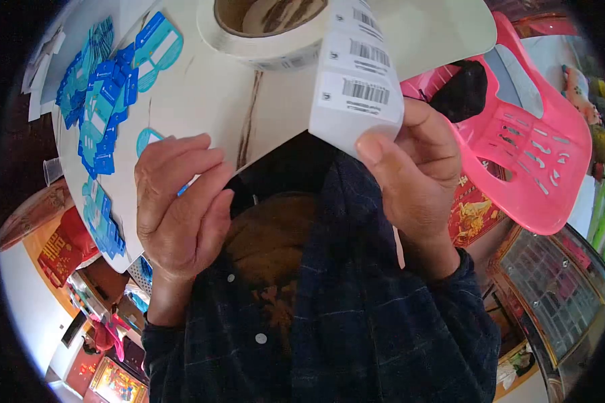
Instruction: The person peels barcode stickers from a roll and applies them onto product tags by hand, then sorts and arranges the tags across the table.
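My right hand (pixel 417 171) pinches the loose end of a strip of white barcode labels (pixel 359 74) between thumb and fingers. The strip runs up to a label roll (pixel 265 47) with a brown cardboard core, at the table's far side. My left hand (pixel 185 201) hovers over the near table edge, its fingers loosely bent and apart. Partly behind that hand is a teal and blue card (pixel 149 138); most of it is hidden, and a bit of blue shows between the fingers.
Several blue and teal cards lie in a heap (pixel 104 101) on the left of the pale table (pixel 181 101), with another stack (pixel 101 218) nearer its edge. At the right stands a pink plastic chair (pixel 538 148) with a black item (pixel 460 91) on it.
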`<state>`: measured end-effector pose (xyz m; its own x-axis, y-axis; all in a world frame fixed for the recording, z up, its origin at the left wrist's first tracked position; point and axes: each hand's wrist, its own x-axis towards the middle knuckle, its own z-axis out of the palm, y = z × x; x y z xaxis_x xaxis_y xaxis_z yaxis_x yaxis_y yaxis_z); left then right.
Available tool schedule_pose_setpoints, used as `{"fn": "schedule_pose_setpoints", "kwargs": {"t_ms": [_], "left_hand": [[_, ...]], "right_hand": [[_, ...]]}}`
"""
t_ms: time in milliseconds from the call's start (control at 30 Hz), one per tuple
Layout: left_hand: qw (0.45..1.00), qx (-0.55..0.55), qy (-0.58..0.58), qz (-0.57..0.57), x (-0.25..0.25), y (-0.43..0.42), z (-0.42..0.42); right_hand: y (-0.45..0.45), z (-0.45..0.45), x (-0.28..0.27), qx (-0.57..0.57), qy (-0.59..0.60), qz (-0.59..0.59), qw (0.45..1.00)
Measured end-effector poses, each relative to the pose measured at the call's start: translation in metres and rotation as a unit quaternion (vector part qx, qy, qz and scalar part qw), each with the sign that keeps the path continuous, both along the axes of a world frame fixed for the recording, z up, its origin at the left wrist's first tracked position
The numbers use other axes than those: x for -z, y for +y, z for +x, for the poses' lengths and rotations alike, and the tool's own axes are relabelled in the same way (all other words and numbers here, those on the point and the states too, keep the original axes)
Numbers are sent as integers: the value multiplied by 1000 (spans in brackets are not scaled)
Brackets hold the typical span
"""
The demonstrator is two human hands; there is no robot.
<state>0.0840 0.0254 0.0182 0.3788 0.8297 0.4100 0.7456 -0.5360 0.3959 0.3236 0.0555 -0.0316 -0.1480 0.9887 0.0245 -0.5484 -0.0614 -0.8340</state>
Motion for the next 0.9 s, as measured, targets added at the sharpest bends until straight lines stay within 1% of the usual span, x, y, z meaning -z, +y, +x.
{"fn": "schedule_pose_setpoints", "kwargs": {"t_ms": [100, 133, 233, 300, 433, 633, 767, 800, 900], "left_hand": [[998, 27, -51, -4, -1, 11, 14], [998, 26, -52, -5, -3, 15, 20], [999, 45, -22, 0, -15, 30, 40], [999, 51, -14, 3, -12, 36, 46], [997, 59, -23, 33, 1, 45, 51], [997, 71, 1, 27, 2, 42, 43], [996, 82, 18, 30, -1, 43, 37], [996, 79, 17, 31, -2, 44, 37], [997, 81, -3, 20, -5, 44, 39]], "right_hand": [[-1, 2, -1, -23, -68, 54, 996], [-1, 3, -1, -24, -68, 54, 996], [-2, 4, -3, -38, -104, 54, 992], [-2, 5, -5, -43, -119, 56, 990], [3, 1, -2, -9, -127, 155, 980], [6, -1, 2, -27, -149, 182, 972], [9, -2, 6, -21, -188, 243, 951], [9, 1, 5, -24, -188, 244, 951], [6, 19, -1, -96, -282, 214, 930]]}}
